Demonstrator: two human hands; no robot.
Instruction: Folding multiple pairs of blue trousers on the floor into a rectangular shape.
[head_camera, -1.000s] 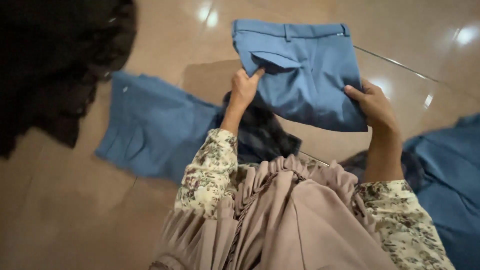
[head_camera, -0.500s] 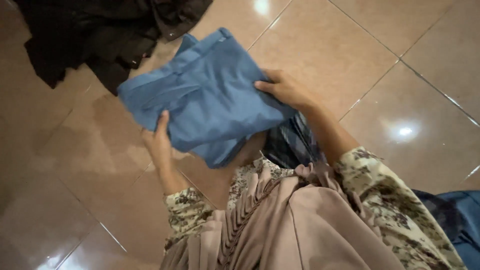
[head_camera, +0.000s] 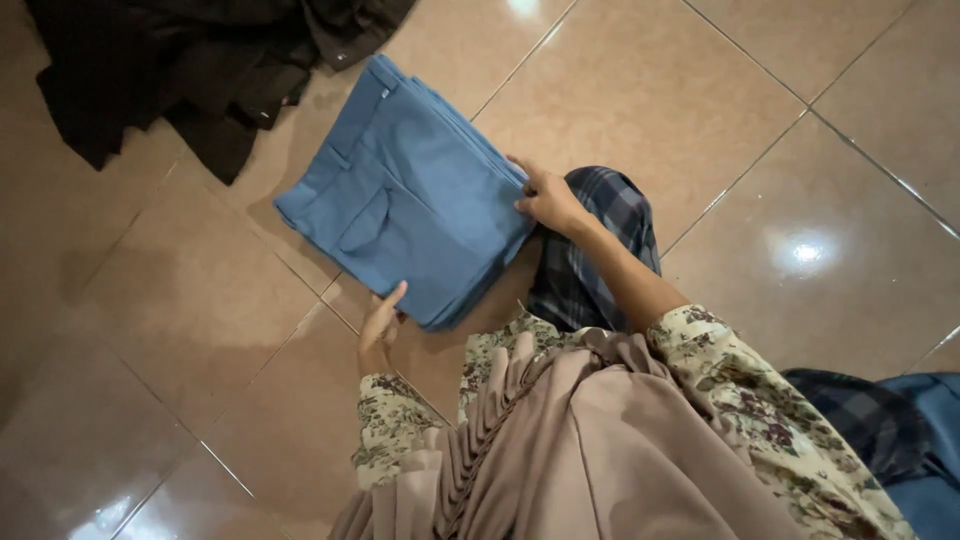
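A folded pair of blue trousers (head_camera: 410, 200) lies on the brown tiled floor (head_camera: 180, 320), back pocket facing up. My right hand (head_camera: 545, 196) grips its right edge with fingers curled over the folded layers. Below the bundle's near corner, my left hand (head_camera: 381, 322) touches the lower edge with fingers loosely apart. Both arms wear floral sleeves.
A heap of black clothing (head_camera: 190, 60) lies at the top left, just beyond the trousers. My knee under dark plaid cloth (head_camera: 590, 250) sits by the right hand. More blue fabric (head_camera: 925, 450) shows at the lower right edge. A pleated beige scarf hangs in the foreground.
The folded trousers came down from being held in the air to lying on the floor. My left hand slid from under them to the near edge.
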